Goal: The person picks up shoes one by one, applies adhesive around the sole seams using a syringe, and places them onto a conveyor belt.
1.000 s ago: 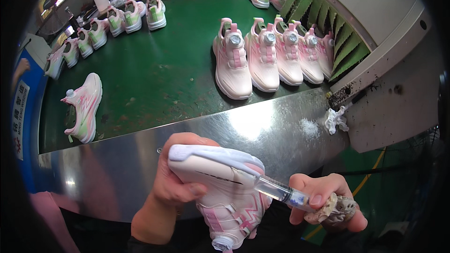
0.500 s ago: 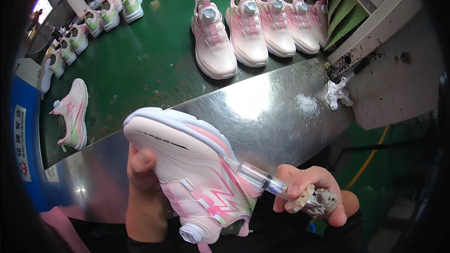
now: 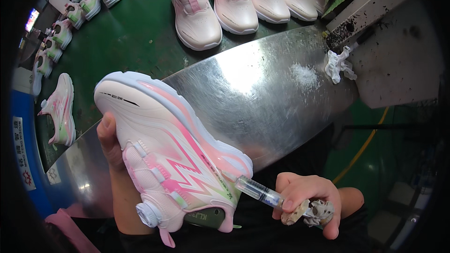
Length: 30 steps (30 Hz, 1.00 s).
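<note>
We have one pink-and-white sneaker up by the desk's metal edge, our left hand clamped on it; our right hand grips one syringe, its tip at the sneaker's side near the heel. Five standing sneakers are grouped beyond, one partly hidden; one sneaker lies alone, left; about seven sneakers line the far left. Between them spreads the desk's green top. White crumpled material sits at the metal's right end, above a green floor.

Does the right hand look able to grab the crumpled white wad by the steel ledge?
Probably not: the right hand holds a clear cylindrical syringe, though nothing visible blocks the wad.
</note>
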Each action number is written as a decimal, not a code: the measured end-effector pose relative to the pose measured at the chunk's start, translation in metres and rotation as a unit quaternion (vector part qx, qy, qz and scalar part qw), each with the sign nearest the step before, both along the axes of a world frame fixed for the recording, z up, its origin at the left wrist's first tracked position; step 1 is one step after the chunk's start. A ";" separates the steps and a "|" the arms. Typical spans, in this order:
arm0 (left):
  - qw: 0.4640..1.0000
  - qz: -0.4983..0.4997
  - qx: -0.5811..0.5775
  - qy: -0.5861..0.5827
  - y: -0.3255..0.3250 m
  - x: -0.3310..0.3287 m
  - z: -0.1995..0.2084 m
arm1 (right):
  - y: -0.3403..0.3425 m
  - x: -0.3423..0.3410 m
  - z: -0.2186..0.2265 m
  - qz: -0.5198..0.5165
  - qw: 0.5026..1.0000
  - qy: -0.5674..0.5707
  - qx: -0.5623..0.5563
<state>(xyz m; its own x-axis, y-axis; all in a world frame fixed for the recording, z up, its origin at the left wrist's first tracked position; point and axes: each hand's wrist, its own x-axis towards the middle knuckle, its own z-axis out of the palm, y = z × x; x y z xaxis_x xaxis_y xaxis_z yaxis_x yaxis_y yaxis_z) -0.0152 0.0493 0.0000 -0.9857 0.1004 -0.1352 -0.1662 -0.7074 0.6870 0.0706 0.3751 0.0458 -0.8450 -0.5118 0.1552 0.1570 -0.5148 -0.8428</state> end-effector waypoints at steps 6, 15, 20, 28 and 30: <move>0.999 -0.005 0.046 -0.028 0.016 -0.022 -0.023 | 0.015 0.011 -0.016 -0.037 0.997 0.054 0.049; 0.996 -0.018 0.053 -0.067 0.030 -0.013 0.003 | 0.021 0.020 -0.028 -0.044 0.996 0.069 0.025; 0.994 -0.026 0.053 -0.091 0.042 -0.016 0.001 | 0.024 0.021 -0.038 -0.049 0.995 0.077 0.029; 0.991 -0.012 0.015 -0.135 0.036 -0.009 0.003 | 0.024 0.027 -0.048 -0.067 0.995 0.071 0.015; 0.984 0.021 -0.015 -0.176 0.027 0.002 0.009 | 0.025 0.027 -0.052 -0.070 0.994 0.078 0.017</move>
<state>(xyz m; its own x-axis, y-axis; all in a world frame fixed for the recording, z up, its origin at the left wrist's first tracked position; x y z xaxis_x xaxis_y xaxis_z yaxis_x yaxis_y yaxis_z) -0.0134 0.0764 0.0093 -0.8807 0.0520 -0.4708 -0.3689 -0.6989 0.6128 0.0971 0.3998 -0.0057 -0.8751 -0.3981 0.2751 -0.0483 -0.4938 -0.8682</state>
